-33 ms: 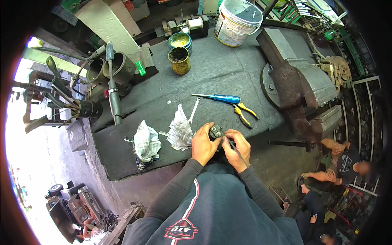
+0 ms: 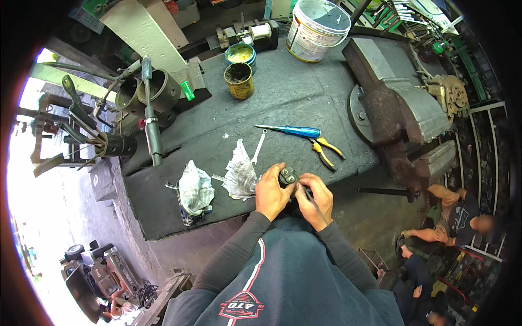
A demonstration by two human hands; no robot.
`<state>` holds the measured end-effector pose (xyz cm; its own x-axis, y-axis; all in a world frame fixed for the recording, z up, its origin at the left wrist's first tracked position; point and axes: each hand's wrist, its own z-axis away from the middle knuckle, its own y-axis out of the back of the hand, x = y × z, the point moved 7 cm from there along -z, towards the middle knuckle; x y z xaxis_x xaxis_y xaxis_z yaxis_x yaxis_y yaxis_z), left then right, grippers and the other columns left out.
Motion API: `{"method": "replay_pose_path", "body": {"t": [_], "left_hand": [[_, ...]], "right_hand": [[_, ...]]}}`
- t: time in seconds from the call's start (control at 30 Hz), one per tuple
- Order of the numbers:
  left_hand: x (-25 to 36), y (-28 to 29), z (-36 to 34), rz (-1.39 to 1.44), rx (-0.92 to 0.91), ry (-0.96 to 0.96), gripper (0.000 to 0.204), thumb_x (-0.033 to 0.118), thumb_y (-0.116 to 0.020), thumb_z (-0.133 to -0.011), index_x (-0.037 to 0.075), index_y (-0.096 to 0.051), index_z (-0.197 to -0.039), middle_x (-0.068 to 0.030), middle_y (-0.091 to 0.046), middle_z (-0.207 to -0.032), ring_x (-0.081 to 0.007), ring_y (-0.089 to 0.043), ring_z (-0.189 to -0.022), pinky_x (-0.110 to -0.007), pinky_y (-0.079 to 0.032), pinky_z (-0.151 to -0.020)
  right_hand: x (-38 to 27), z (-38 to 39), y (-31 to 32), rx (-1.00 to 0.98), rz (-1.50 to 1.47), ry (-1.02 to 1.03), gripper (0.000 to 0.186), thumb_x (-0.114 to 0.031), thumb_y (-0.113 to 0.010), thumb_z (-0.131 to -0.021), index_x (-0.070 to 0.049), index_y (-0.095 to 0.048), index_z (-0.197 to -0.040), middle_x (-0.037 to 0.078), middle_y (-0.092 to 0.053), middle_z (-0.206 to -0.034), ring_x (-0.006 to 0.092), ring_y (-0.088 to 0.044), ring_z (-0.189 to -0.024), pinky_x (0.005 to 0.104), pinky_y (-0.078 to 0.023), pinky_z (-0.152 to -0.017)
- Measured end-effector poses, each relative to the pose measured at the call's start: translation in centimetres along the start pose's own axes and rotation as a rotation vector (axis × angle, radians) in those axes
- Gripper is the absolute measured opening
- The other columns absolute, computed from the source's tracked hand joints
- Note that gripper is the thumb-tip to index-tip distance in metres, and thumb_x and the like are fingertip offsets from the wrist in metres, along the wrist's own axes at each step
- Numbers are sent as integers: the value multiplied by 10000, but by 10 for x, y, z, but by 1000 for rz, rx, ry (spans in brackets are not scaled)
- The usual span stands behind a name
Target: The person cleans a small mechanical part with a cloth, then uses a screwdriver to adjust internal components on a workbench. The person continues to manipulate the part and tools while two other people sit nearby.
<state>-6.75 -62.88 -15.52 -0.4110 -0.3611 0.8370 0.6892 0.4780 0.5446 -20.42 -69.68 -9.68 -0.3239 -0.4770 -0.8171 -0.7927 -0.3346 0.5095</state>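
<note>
My left hand (image 2: 272,193) grips a small dark round metal part (image 2: 287,175) at the near edge of the workbench (image 2: 293,103). My right hand (image 2: 316,198) touches the same part from the right and holds a thin dark rod-like tool (image 2: 312,200) pointing back toward me. A crumpled white rag (image 2: 240,172) lies just left of my left hand. Beyond my hands lie a blue-handled screwdriver (image 2: 296,131), yellow-handled pliers (image 2: 326,150) and a slim wrench (image 2: 259,148).
A heavy bench vise (image 2: 397,108) fills the right side of the bench. A white bucket (image 2: 317,30) and two open tins (image 2: 238,80) stand at the back. A second rag (image 2: 194,190) lies at the left. Another person (image 2: 454,214) sits on the floor at the right.
</note>
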Motion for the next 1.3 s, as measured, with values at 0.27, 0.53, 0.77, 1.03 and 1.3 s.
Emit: {"method": "replay_pose_path", "body": {"t": [0.27, 0.53, 0.77, 1.03, 1.3], "left_hand": [[0, 0, -1, -9, -1, 0, 599, 154, -858, -779, -6, -675, -1327, -237, -699, -1348, -380, -684, -1249, -422, -541, -1071], [-1, -1, -5, -11, 16, -24, 593, 167, -860, -779, 5, -677, -1319, -239, -699, -1339, -395, -683, -1239, -431, -541, -1061], [2, -2, -4, -18, -45, 18, 589, 154, -843, -813, 19, -648, -1353, -211, -680, -1373, -392, -662, -1250, -453, -528, -1059], [-2, -5, -3, -1, -24, 2, 591, 175, -847, -820, 25, -648, -1356, -212, -679, -1374, -399, -656, -1257, -458, -525, -1062], [-1, -3, -3, 0, -20, 25, 588, 175, -849, -819, 21, -646, -1349, -214, -685, -1352, -404, -658, -1244, -464, -527, -1054]], "right_hand": [[-1, 0, -1, -55, -28, 17, 171, 2, -743, -896, 7, -681, -1055, 192, -744, -1103, 355, -756, -961, 386, -610, -826], [1, -7, 1, -29, -20, -40, 154, 1, -735, -897, -2, -682, -1042, 165, -752, -1075, 323, -761, -925, 374, -606, -796], [0, -8, 2, -26, -14, -31, 138, -6, -730, -902, -3, -680, -1030, 161, -749, -1065, 333, -756, -914, 382, -603, -793], [-4, -9, 4, -51, 5, -6, 127, 13, -724, -899, 0, -679, -1016, 165, -747, -1049, 342, -752, -920, 385, -602, -800], [-3, -6, 3, -38, -39, -55, 134, 15, -731, -894, 0, -682, -1018, 161, -748, -1047, 319, -757, -914, 375, -599, -795]]}}
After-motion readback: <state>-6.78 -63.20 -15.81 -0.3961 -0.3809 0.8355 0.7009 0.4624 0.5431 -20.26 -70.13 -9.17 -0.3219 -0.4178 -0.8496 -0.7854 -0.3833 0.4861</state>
